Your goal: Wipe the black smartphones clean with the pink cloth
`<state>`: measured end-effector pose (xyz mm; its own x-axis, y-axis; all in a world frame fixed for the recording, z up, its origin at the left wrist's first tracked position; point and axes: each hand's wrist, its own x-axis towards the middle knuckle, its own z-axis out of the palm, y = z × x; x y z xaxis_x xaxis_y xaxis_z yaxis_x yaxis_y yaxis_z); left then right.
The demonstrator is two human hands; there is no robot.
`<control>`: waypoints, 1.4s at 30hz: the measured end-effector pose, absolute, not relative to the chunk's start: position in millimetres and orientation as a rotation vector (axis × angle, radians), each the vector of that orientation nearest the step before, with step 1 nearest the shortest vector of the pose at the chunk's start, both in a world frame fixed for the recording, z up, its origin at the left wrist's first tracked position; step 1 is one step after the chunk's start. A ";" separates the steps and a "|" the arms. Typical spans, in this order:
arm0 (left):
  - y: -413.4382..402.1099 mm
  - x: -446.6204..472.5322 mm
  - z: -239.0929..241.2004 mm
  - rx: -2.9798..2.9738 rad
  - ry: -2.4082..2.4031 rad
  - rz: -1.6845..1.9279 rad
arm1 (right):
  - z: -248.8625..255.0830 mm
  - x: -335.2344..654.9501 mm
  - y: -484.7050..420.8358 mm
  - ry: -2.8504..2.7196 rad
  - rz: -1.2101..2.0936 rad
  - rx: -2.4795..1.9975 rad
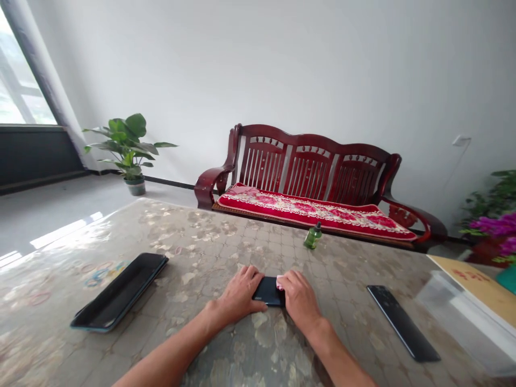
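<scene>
While the left hand is clamped around the left end of a dark-blue smartphone lying flat on the surface, the right hand pinches a pink-and-white cloth at its right end; beyond stands a green bottle.

The bare left forearm comes in from 7 o'clock, the bare right forearm from 5 o'clock. The left hand lies low, back upward, its fingers close together and reaching toward 1 o'clock, its thumb parted from them toward 3 o'clock in a wide grip. The right hand angles toward 11 o'clock, fingers curled inward, thumb hidden
</scene>
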<state>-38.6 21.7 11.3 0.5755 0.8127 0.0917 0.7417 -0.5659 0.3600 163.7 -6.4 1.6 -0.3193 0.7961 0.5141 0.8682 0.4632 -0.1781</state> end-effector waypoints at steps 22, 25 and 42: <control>20.4 -35.2 18.9 2.550 1.313 0.287 | -0.8 194.0 -46.7 -2.259 -0.069 -1.340; 21.1 -35.7 19.1 2.562 1.301 0.277 | -0.5 200.5 -44.8 -2.248 -0.091 -1.374; 20.9 -34.9 19.3 2.558 1.319 0.292 | -2.8 215.6 -36.4 -2.226 -0.102 -1.447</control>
